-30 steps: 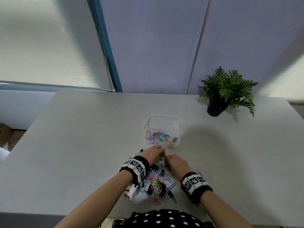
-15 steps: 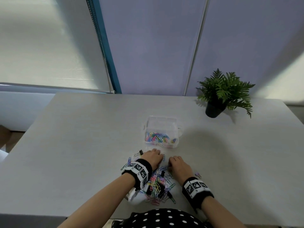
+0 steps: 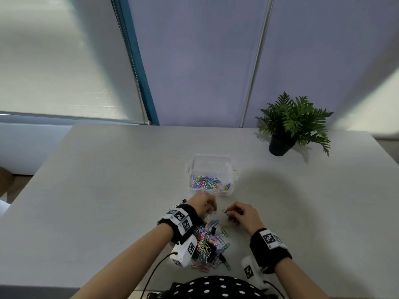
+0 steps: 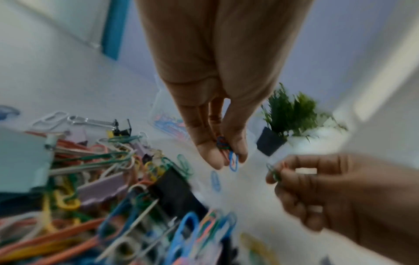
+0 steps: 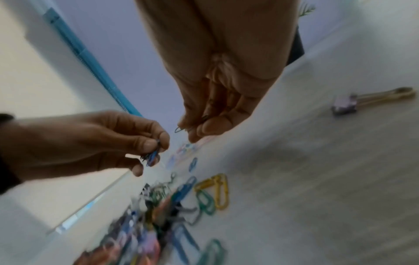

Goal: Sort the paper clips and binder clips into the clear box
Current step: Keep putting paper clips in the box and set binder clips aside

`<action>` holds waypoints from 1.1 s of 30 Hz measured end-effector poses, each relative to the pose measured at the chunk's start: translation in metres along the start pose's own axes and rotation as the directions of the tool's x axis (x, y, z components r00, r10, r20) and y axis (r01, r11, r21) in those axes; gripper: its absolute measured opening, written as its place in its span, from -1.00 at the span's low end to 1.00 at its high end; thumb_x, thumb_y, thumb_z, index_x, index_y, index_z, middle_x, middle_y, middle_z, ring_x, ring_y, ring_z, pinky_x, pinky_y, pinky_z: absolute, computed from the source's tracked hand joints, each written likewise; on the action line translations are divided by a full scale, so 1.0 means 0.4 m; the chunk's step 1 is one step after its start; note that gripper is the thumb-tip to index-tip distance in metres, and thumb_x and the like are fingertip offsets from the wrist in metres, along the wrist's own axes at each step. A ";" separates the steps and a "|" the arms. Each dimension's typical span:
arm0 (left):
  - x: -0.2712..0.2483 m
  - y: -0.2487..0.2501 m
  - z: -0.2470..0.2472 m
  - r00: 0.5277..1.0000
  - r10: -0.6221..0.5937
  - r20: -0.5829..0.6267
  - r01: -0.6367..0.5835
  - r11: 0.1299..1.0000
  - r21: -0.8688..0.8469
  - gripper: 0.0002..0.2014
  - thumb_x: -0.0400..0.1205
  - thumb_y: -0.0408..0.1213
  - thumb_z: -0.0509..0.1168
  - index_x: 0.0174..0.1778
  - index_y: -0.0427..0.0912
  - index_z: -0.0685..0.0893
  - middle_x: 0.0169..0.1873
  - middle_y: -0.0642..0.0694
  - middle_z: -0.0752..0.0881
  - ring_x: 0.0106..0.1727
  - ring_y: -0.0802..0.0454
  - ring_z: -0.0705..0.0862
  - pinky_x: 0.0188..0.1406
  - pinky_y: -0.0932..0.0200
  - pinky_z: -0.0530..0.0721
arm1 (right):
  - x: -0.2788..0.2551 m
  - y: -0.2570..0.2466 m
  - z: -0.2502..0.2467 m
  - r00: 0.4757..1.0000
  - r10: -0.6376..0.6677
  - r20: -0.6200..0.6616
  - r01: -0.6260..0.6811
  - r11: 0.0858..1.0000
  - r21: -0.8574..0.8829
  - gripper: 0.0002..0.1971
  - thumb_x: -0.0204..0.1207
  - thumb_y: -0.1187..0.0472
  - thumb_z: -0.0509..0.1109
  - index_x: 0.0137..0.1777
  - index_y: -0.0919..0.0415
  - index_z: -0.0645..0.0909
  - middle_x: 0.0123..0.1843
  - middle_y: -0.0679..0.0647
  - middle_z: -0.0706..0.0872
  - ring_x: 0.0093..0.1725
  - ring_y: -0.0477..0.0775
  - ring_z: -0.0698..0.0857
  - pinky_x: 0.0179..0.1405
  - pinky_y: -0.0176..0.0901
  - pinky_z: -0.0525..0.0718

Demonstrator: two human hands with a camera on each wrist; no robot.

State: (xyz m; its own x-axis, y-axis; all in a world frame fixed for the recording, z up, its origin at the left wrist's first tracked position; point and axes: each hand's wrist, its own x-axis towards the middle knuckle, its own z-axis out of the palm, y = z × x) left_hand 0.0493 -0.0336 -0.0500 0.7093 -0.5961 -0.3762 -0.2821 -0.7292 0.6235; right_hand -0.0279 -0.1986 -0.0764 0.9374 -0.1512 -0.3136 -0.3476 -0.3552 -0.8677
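At the near table (image 3: 90, 190) edge, just in front of the person, lies the pile (image 3: 208, 244) of mixed coloured paper clips and binder clips, black and lilac among them. The left wrist passes over the pile's left side.

Just beyond the pile both hands are raised slightly off the table, close together but apart. The left hand (image 3: 201, 205) has its fingers (image 4: 207, 156) pinched on a small bunch of clips (image 4: 228, 152), a blue one hanging lowest. The right hand (image 3: 243, 215) has its fingers (image 5: 211, 125) pinched on a single dark green clip (image 3: 225, 211), whose free end pokes out leftward toward the left hand.

Directly ahead of the hands, a little farther across the table, stands the box (image 3: 212, 175), open-topped. Its near half already holds a layer of coloured paper clips (image 3: 208, 182); its far half looks empty. The left hand is the nearer of the two, its knuckles just short of the near wall; the right hand sits slightly back and right. Judging from this, a short forward reach over that wall would let either hand drop its clips.

A stray lilac binder clip (image 5: 344, 105) lies to the right, apart from the pile.

At the far right corner stands a potted plant (image 3: 291, 124), well clear of everything.
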 end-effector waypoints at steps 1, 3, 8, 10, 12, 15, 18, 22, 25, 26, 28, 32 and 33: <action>-0.001 -0.004 -0.014 0.999 -0.033 -0.027 0.030 0.990 -0.135 -0.82 0.62 -0.52 0.18 0.01 -0.41 0.69 -0.19 -0.15 0.72 -0.23 0.08 0.70 -0.17 0.36 0.69 | 0.007 -0.006 -0.002 1.000 0.012 0.000 -0.012 0.999 0.041 -0.83 0.45 0.46 0.39 -0.29 0.20 0.63 -0.53 -0.02 0.69 -0.62 -0.25 0.59 -0.55 -0.45 0.57; -0.005 -0.009 -0.044 0.993 -0.108 -0.047 0.086 0.937 -0.338 -0.82 0.63 -0.55 0.18 0.01 -0.43 0.68 -0.33 -0.04 0.68 -0.39 0.21 0.65 -0.42 0.50 0.64 | 0.026 -0.026 -0.006 0.999 0.032 0.000 -0.032 0.991 0.132 -0.88 0.47 0.48 0.35 -0.21 0.28 0.61 -0.44 0.10 0.68 -0.60 -0.24 0.60 -0.53 -0.45 0.59; 0.036 -0.047 -0.119 0.976 -0.155 -0.151 0.083 0.912 -0.401 -0.87 0.56 -0.51 0.31 -0.03 -0.34 0.72 -0.29 -0.17 0.70 -0.57 0.35 0.64 -0.46 0.50 0.65 | 0.100 -0.108 -0.024 0.999 0.031 -0.025 -0.020 0.933 0.360 -0.89 0.48 0.53 0.30 -0.20 0.37 0.58 -0.47 0.13 0.70 -0.58 -0.17 0.65 -0.52 -0.41 0.65; 0.062 -0.046 -0.141 0.970 -0.170 -0.174 0.094 0.922 -0.375 -0.85 0.54 -0.47 0.35 0.01 -0.38 0.72 -0.38 -0.04 0.67 -0.58 0.36 0.63 -0.39 0.45 0.68 | 0.129 -0.143 -0.029 0.998 0.037 -0.043 -0.015 0.906 0.423 -0.86 0.49 0.53 0.29 -0.24 0.34 0.57 -0.52 0.08 0.72 -0.55 -0.09 0.68 -0.53 -0.39 0.65; 0.079 -0.035 -0.158 0.961 -0.177 -0.211 0.090 0.926 -0.366 -0.84 0.55 -0.43 0.36 0.02 -0.35 0.73 -0.38 -0.04 0.68 -0.44 0.19 0.67 -0.28 0.34 0.70 | 0.150 -0.171 -0.029 0.999 0.019 -0.031 -0.005 0.910 0.414 -0.93 0.51 0.45 0.31 -0.16 0.34 0.58 -0.36 0.18 0.74 -0.39 0.04 0.70 -0.43 -0.35 0.68; 0.087 -0.014 -0.161 0.959 -0.180 -0.218 0.108 0.945 -0.308 -0.73 0.59 -0.30 0.32 0.20 -0.27 0.65 -0.04 -0.25 0.75 -0.07 -0.11 0.71 0.06 0.12 0.69 | 0.158 -0.190 -0.023 0.997 -0.044 0.067 0.032 0.986 0.166 -0.70 0.53 0.29 0.34 0.25 0.34 0.53 0.13 0.24 0.66 0.04 0.15 0.68 0.12 -0.08 0.68; 0.071 -0.005 -0.142 0.965 -0.074 -0.250 0.063 0.997 -0.053 -0.60 0.61 -0.28 0.28 0.39 -0.22 0.52 0.25 -0.25 0.66 0.25 -0.16 0.64 0.28 0.10 0.56 | 0.123 -0.174 -0.016 0.988 -0.143 0.055 0.152 0.962 -0.227 -0.61 0.53 0.28 0.34 0.36 0.26 0.48 0.24 0.07 0.56 0.25 0.08 0.57 0.33 -0.08 0.49; 0.023 -0.004 -0.079 0.976 0.146 -0.163 -0.129 0.985 0.111 -0.71 0.61 -0.46 0.20 0.23 -0.24 0.62 0.12 -0.20 0.74 0.15 -0.07 0.69 0.25 0.20 0.58 | 0.055 -0.091 -0.006 0.946 -0.317 0.072 0.318 0.858 -0.403 -0.81 0.49 0.39 0.32 0.07 0.25 0.63 0.07 0.17 0.70 0.00 0.04 0.63 0.12 -0.12 0.62; 0.003 -0.015 -0.022 0.998 0.053 -0.015 -0.048 0.968 0.247 -0.78 0.63 -0.41 0.21 0.17 -0.22 0.62 0.19 -0.17 0.68 0.17 -0.07 0.67 0.27 0.07 0.62 | 0.009 -0.027 -0.002 0.950 -0.122 0.288 0.276 0.760 -0.588 -0.82 0.50 0.28 0.30 0.09 0.19 0.58 0.12 0.15 0.64 0.07 0.09 0.62 0.12 -0.06 0.58; 0.000 -0.018 -0.009 1.000 0.021 -0.018 -0.015 0.955 0.295 -0.78 0.63 -0.40 0.20 0.18 -0.20 0.60 0.23 -0.17 0.63 0.19 -0.09 0.64 0.25 0.04 0.62 | -0.002 -0.012 0.000 0.942 -0.067 0.327 0.272 0.723 -0.635 -0.79 0.50 0.24 0.29 0.13 0.18 0.55 0.16 0.15 0.60 0.12 0.13 0.60 0.12 -0.06 0.54; -0.005 -0.017 0.006 0.999 0.011 -0.036 0.003 0.931 0.365 -0.76 0.64 -0.40 0.18 0.21 -0.21 0.57 0.28 -0.18 0.55 0.22 -0.13 0.61 0.25 0.00 0.62 | -0.021 0.000 0.006 0.944 -0.027 0.329 0.258 0.682 -0.684 -0.74 0.50 0.16 0.30 0.16 0.17 0.47 0.18 0.14 0.54 0.18 0.16 0.55 0.09 -0.04 0.51; -0.007 -0.012 0.020 0.998 0.058 -0.032 -0.033 0.854 0.520 -0.72 0.65 -0.37 0.16 0.29 -0.25 0.48 0.30 -0.23 0.49 0.31 -0.16 0.52 0.26 -0.03 0.59 | -0.047 -0.001 0.033 0.961 0.002 0.277 0.217 0.618 -0.756 -0.62 0.49 0.06 0.33 0.20 0.24 0.37 0.22 0.15 0.49 0.24 0.16 0.48 0.10 0.07 0.53; -0.005 -0.013 0.021 0.997 0.059 -0.044 -0.027 0.844 0.535 -0.71 0.66 -0.38 0.14 0.31 -0.26 0.47 0.30 -0.24 0.49 0.33 -0.17 0.51 0.26 -0.04 0.58 | -0.050 -0.002 0.039 0.964 -0.004 0.265 0.213 0.606 -0.766 -0.63 0.52 0.07 0.30 0.22 0.25 0.36 0.24 0.15 0.48 0.25 0.16 0.47 0.11 0.07 0.52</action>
State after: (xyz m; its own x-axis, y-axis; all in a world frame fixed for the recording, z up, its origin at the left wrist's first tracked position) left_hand 0.0441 -0.0315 -0.0583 0.7187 -0.6231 -0.3084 -0.6030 -0.7795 0.1696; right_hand -0.0461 -0.1808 -0.0757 0.9107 0.0998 -0.4008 -0.0262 -0.9545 -0.2972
